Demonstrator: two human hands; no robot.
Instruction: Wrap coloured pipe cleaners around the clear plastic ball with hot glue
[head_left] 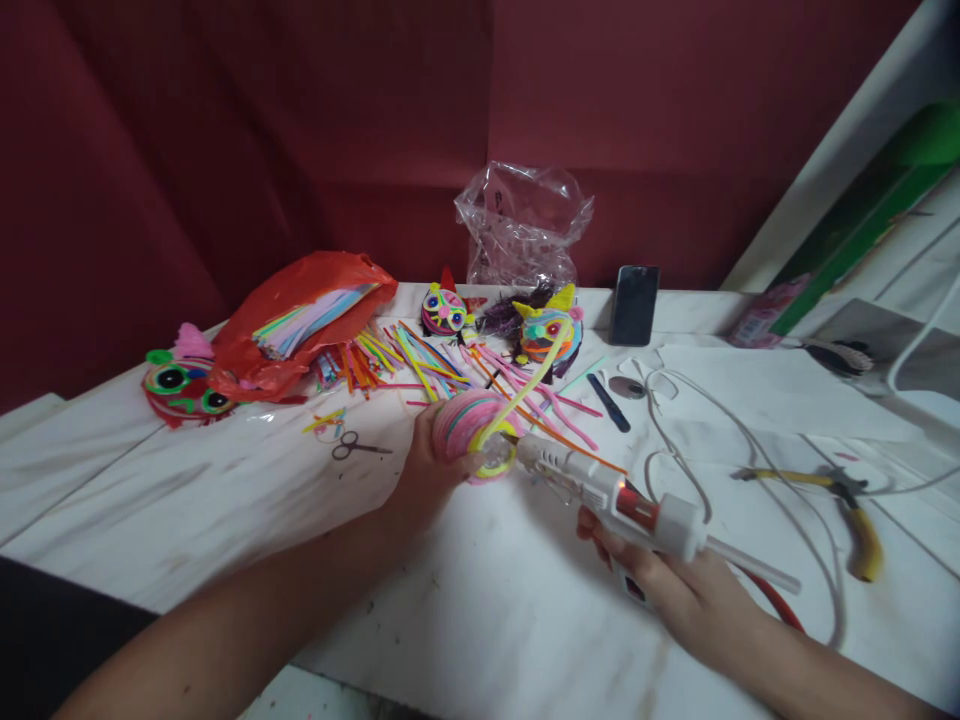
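Observation:
My left hand [427, 455] is closed round a pink pipe-cleaner craft [461, 420], a rounded piece with coiled stripes and a yellow ring on the side facing right. From that ring a loose yellow pipe cleaner [536, 378] sticks up to the right. My right hand [645, 570] grips a white hot glue gun [600, 480] with a small orange light lit and a clear glue stick [754, 563] out of its back. Its nozzle points left and meets the yellow ring, or comes very close; I cannot tell if they touch.
Loose pipe cleaners [420, 360] spill from a red plastic bag [315, 275]. Finished-looking craft faces [180, 385] stand left and at the back. Small scissors [360, 447] lie left of my left hand. A phone [634, 305], pliers [847, 500] and a white cable [750, 440] are at right.

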